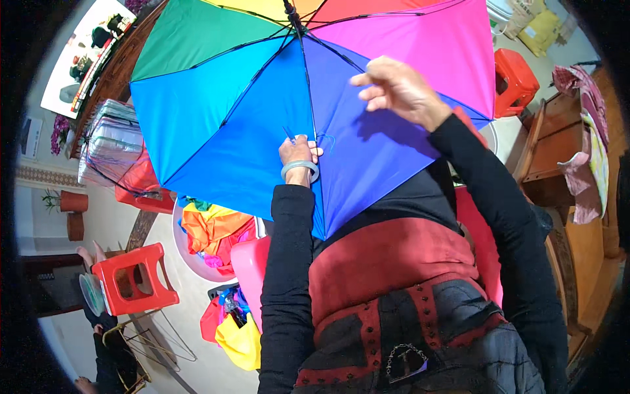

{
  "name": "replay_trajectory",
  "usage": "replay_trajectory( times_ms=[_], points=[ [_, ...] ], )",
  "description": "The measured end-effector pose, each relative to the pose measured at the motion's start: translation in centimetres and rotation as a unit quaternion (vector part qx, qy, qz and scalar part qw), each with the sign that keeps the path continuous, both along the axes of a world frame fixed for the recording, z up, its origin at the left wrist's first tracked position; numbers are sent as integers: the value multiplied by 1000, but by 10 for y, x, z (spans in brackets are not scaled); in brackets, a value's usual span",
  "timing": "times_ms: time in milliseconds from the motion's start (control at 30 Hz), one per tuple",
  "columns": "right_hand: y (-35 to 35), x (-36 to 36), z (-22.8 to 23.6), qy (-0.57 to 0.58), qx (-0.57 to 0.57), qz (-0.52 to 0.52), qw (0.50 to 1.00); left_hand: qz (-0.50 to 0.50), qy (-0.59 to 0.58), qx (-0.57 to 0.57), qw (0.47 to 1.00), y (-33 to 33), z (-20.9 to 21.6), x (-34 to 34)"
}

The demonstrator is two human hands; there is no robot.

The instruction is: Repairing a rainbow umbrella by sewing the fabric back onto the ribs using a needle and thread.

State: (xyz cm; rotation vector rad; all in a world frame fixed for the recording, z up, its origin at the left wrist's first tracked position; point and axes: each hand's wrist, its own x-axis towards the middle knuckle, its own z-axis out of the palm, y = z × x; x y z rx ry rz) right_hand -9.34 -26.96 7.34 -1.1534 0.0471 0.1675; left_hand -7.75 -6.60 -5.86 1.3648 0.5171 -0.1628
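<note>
Head view: left hand on multicoloured umbrella, right hand above.

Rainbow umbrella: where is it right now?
In the head view, the open umbrella fills the upper middle, right of the wrapped white stack and left of the red stool at upper right, with the left hand at its underside.

Red stool at left, potted plant, lit screen, yellow bundle at upper right
</note>
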Motion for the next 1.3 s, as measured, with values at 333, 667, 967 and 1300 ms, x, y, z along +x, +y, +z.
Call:
replay_trajectory(
  times_ms=[333,667,967,1300],
  points=[
    [-95,-74,102,-218,-132,-139,957,-126,-52,116,984,-1,2,-1],
    [-109,-58,114,-231,-226,-143,935,-119,-300,473,820,15,-6,-2],
    [-74,10,108,-318,-299,-102,894,-114,-377,483,782,10,-15,2],
    [65,35,-80,-306,-562,214,738,-3,-144,-12,989,8,21,-1]
  ],
)
